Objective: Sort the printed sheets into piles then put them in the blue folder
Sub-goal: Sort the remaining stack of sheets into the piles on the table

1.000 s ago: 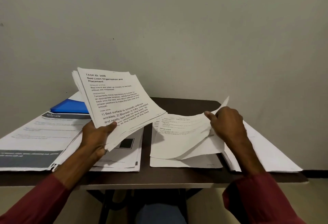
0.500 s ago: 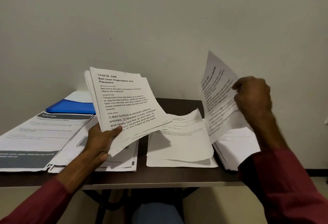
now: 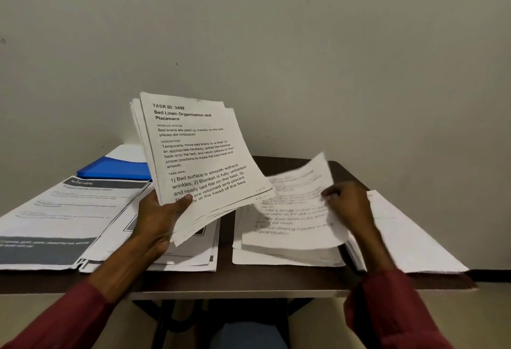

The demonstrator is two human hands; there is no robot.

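The left hand (image 3: 157,218), just left of the frame's centre, gripped a fanned stack of printed sheets (image 3: 199,155) by its lower left corner, thumb pressed across the bottom of the top page and fingers curled behind. The stack stood tilted up off the table, its top page headed "TASK ID: 3409, Bed Linen Organization and Placement".

Right of centre, the right hand (image 3: 348,204) pinched the right edge of a single sheet (image 3: 298,196), its fingers curled round the paper. That sheet was blurred and lay low over the middle pile (image 3: 287,254), its far edge lifted; whether it touched the pile could not be told.

Under the held stack lay another pile (image 3: 193,257), and at the left edge of the frame a pile topped by a grey-banded page marked "KITCHEN" (image 3: 55,210). The blue folder (image 3: 116,170) lay at the back left of the dark table (image 3: 249,279), behind those piles, with a white page on it. A further pile (image 3: 409,232) lay at the right, beyond the right wrist. Dark red sleeves (image 3: 392,315) covered both forearms at the bottom corners.
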